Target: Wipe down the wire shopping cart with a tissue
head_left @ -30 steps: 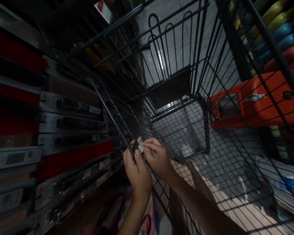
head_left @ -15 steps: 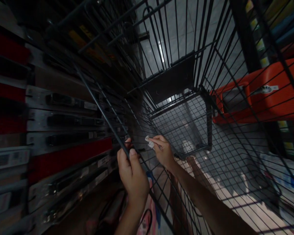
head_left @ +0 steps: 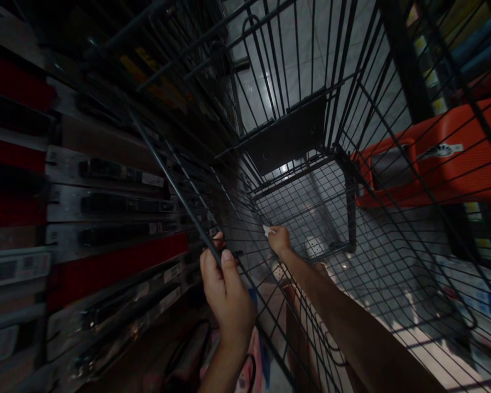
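I look down into a black wire shopping cart (head_left: 343,164). My left hand (head_left: 225,289) is closed around the cart's top rim bar on its left side. Farther in, my right hand (head_left: 279,240) is stretched down inside the basket, its fingers pinched on a small white scrap (head_left: 267,230) held against the cart's left wire wall. My right forearm runs from the lower right across the basket.
Store shelves (head_left: 85,218) with red strips and price labels stand close on the left. An orange plastic crate (head_left: 433,158) sits outside the cart on the right. Pale floor tiles show through the wire. A dark bag strap (head_left: 184,349) hangs below my left wrist.
My right hand has moved away from my left hand and deeper into the basket with the white scrap. My left hand stays on the rim bar.
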Demonstrator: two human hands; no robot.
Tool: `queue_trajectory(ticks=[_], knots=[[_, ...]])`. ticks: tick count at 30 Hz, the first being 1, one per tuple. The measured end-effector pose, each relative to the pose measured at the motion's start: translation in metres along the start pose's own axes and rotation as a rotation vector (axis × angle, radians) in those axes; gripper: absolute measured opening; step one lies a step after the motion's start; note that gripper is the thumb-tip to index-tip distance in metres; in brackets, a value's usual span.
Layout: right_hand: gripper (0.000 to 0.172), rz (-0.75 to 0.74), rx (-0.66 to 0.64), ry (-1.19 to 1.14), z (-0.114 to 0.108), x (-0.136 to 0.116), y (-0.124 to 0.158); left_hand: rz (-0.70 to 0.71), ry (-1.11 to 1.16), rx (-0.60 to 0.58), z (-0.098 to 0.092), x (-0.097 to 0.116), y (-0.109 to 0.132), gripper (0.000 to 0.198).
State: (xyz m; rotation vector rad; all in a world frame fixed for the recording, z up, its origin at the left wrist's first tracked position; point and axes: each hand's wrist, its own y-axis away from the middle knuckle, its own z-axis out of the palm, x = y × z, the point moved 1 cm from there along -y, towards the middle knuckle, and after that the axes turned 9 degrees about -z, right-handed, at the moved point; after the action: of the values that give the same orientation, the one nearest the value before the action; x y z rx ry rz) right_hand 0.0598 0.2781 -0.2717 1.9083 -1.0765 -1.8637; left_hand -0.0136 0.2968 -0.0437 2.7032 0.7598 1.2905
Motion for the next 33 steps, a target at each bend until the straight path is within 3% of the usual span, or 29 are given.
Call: queue_trajectory(ticks=[8, 11, 15, 21, 24, 29, 33], knots=[[0.035, -0.032, -0.106, -0.087, 0.004, -0.031, 0.018, 0.003, 0.012, -0.010, 0.001, -0.003, -0.002, 0.040], [0.031, -0.124, -0.098, -0.142, 0.006, -0.050, 0.029, 0.005, 0.008, -0.013, 0.000, -0.003, -0.002, 0.039], [0.012, -0.280, -0.045, -0.222, 0.006, -0.080, 0.043, 0.012, 0.000, -0.010, 0.000, -0.003, -0.003, 0.038], [0.025, -0.483, -0.037, -0.278, 0.012, -0.118, 0.051, 0.011, -0.003, -0.003, 0.000, -0.001, -0.002, 0.039], [0.025, -0.505, -0.008, -0.246, 0.016, -0.114, 0.039, 0.003, -0.014, -0.009, 0.000, -0.001, -0.001, 0.039], [0.011, -0.419, 0.018, -0.126, 0.014, -0.076, 0.007, 0.001, -0.024, -0.009, -0.001, 0.000, 0.000, 0.039], [0.029, -0.286, -0.010, -0.025, 0.009, -0.042, -0.011, 0.001, -0.015, 0.002, -0.001, -0.001, 0.001, 0.040]])
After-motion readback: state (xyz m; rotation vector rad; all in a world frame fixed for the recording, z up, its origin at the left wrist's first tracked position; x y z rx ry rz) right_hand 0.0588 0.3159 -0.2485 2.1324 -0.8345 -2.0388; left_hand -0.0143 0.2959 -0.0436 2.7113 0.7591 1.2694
